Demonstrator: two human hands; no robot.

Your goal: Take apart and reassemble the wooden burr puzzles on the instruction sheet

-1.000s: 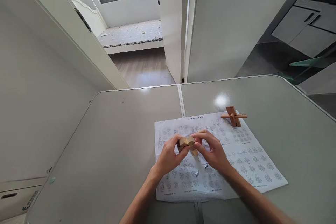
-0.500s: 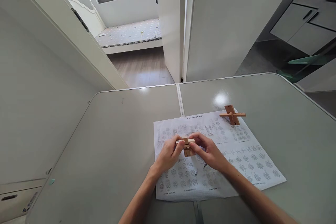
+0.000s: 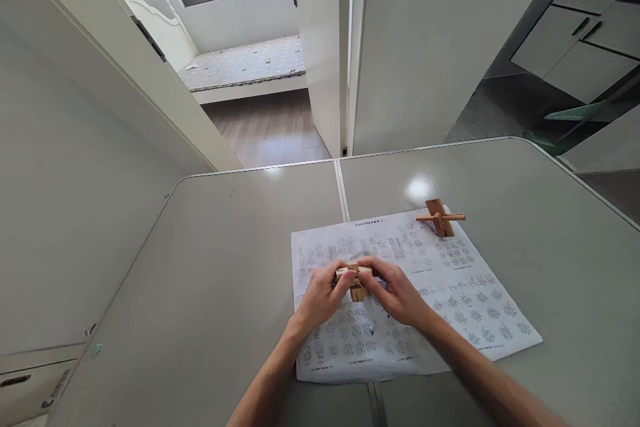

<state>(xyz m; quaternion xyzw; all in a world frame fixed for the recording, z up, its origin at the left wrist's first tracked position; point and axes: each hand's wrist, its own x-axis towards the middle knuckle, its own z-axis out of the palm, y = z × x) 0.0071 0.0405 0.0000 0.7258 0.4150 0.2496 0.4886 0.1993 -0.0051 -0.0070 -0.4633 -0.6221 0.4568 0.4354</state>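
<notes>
Between my two hands is a wooden burr puzzle (image 3: 357, 294) of light interlocking pieces, raised over a printed sheet. My left hand (image 3: 323, 290) grips its left side, with thumb and fingers closed on it. From the other side my right hand (image 3: 395, 290) pinches the puzzle, its thumb on the near face. My fingers cover much of the pieces, so how they fit together is partly hidden. The white instruction sheet (image 3: 470, 320) carries rows of small puzzle diagrams and lies under both hands.
A second wooden puzzle (image 3: 440, 217), with crossed flat pieces, stands at the sheet's far right corner. The pale table (image 3: 225, 267) has a seam down its middle. Beyond its far edge are an open door (image 3: 325, 47) and a bed (image 3: 250, 63).
The puzzle in my hands has tilted slightly, and my thumbs have shifted a little on it. Both hands keep their hold. The whole view has moved very slightly.
</notes>
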